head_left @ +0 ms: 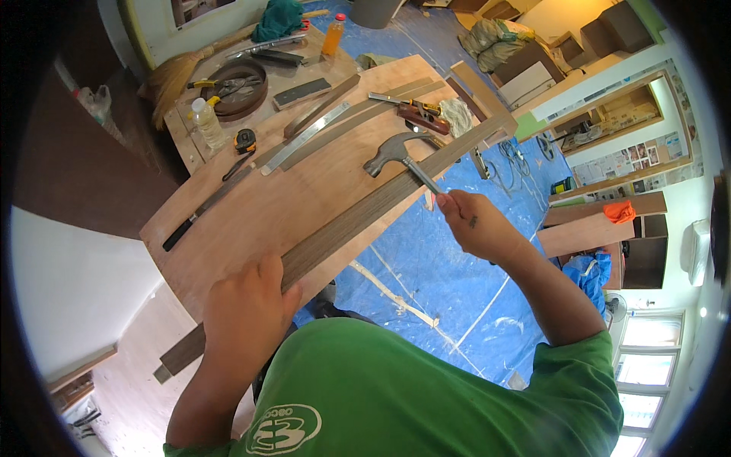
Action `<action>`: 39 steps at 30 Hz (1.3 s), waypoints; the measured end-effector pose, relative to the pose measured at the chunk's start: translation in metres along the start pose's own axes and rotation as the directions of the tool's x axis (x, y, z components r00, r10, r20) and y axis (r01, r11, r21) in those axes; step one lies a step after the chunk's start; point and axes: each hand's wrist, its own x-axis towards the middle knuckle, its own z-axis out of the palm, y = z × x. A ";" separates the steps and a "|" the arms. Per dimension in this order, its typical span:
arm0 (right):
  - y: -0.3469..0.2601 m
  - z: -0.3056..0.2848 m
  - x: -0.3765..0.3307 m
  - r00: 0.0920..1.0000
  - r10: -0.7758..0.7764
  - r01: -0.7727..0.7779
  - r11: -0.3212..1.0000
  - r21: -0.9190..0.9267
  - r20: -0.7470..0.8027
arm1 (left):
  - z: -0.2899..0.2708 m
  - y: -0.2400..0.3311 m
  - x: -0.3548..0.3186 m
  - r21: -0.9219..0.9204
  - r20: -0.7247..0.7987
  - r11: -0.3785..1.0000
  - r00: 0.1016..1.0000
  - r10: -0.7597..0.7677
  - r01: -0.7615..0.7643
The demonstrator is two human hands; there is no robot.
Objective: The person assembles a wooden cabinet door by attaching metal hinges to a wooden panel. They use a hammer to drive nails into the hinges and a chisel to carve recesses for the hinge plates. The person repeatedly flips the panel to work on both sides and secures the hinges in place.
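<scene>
A long dark-grey laminate strip [358,217] lies along the near edge of a plywood board [274,206]. My left hand [247,305] presses down on the strip near its lower end. My right hand [476,221] grips the handle of a steel claw hammer [392,156], whose head rests on the board just above the strip. My green shirt fills the lower middle of the view.
On the board lie a metal ruler [304,139], more strips, a long knife [202,209], a tape measure [244,140] and a hand tool [422,114]. Behind are a plastic bottle [207,122], an orange bottle [333,34] and a broom [179,72]. A blue tarp [449,282] covers the floor.
</scene>
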 end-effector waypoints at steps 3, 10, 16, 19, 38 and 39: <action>0.012 -0.015 0.012 0.999 0.038 -0.039 0.998 -0.041 -0.019 | -0.002 0.005 -0.002 -0.002 -0.014 1.000 1.000 -0.011 0.011; 0.043 -0.045 0.040 0.983 0.175 -0.176 0.984 -0.020 -0.053 | 0.000 0.002 0.002 -0.022 -0.006 1.000 1.000 0.008 -0.009; 0.077 -0.076 0.072 0.929 0.350 -0.357 0.933 -0.046 -0.121 | 0.001 0.003 -0.001 -0.005 0.001 1.000 1.000 -0.001 0.001; 0.093 -0.090 0.088 0.919 0.366 -0.380 0.921 -0.083 -0.144 | -0.001 0.004 -0.001 -0.013 -0.014 1.000 1.000 -0.002 0.002; 0.375 -0.078 0.072 0.667 0.712 -0.652 0.701 0.291 -0.220 | 0.001 0.003 0.006 -0.019 -0.093 0.996 0.992 -0.089 0.087; 0.379 -0.075 0.067 0.589 0.775 -0.662 0.625 0.414 -0.229 | -0.001 0.004 0.007 0.007 -0.083 0.996 0.992 -0.093 0.094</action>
